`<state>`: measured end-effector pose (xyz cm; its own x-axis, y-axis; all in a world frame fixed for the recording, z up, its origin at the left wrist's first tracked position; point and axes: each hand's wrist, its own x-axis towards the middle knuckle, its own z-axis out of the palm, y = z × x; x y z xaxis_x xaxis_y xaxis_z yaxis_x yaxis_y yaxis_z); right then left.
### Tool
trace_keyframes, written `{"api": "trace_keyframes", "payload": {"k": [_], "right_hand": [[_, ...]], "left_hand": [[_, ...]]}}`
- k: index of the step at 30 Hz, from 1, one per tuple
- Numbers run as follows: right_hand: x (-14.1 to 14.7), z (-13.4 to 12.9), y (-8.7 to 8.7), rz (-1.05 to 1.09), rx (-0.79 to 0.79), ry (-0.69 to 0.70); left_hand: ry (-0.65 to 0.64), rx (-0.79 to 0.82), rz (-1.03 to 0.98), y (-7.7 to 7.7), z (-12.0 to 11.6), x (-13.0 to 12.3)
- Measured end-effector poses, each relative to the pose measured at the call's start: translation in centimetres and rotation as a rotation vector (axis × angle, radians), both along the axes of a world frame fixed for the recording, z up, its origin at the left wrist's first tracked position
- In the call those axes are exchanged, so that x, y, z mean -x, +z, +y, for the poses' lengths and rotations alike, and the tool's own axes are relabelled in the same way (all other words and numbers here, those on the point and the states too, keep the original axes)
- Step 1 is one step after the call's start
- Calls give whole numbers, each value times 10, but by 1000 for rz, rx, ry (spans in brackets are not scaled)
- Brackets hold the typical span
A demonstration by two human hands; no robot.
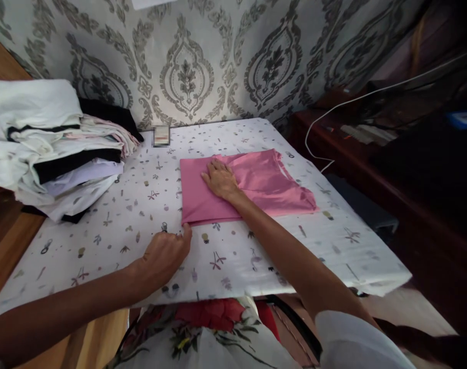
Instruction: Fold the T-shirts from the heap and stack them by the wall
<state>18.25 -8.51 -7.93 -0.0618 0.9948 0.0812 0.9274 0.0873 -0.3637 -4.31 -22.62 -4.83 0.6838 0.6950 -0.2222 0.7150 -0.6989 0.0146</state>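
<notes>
A pink cloth garment (264, 179) lies folded on the white patterned table cover (226, 256). Its left part is a smooth, straight-edged rectangle, while the right part is looser and creased. My right hand (221, 179) rests flat on top of the cloth, fingers stretched out. At the cloth's near left corner, my left hand (167, 252) has its fingers curled, with the thumb and fingertips at the corner; they seem to pinch the cloth's edge.
A pile of folded white, black and pale clothes (60, 148) stands at the left. A small blurred box (162, 135) sits by the patterned wall (221, 61). To the right are a dark red shelf (356, 174) and a white cable (344, 103).
</notes>
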Motion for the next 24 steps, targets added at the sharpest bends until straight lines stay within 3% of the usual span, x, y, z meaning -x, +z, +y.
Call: {"api": "trace_keyframes", "payload": {"k": [5,9,12,14,19,21,24], "right_hand": [[-1,1,-1,3,2,11],[-2,-1,1,-22,-37,33],[0,-6,11,-51,-17,20],[1,-9,17,-65,-17,15],[-1,-9,20,-64,21,-29],[-4,-7,18,-57,44,-43],[-7,-6,15,-48,56,-45]], "left_hand": [[19,-76,94,14,-6,14],[67,-38,42,37,20,24],[153,27,-66,47,64,23],[223,43,-182,45,104,17],[343,-21,-523,20,211,-12],[328,-35,-596,9,241,-24],[279,8,-628,-1,266,-37]]}}
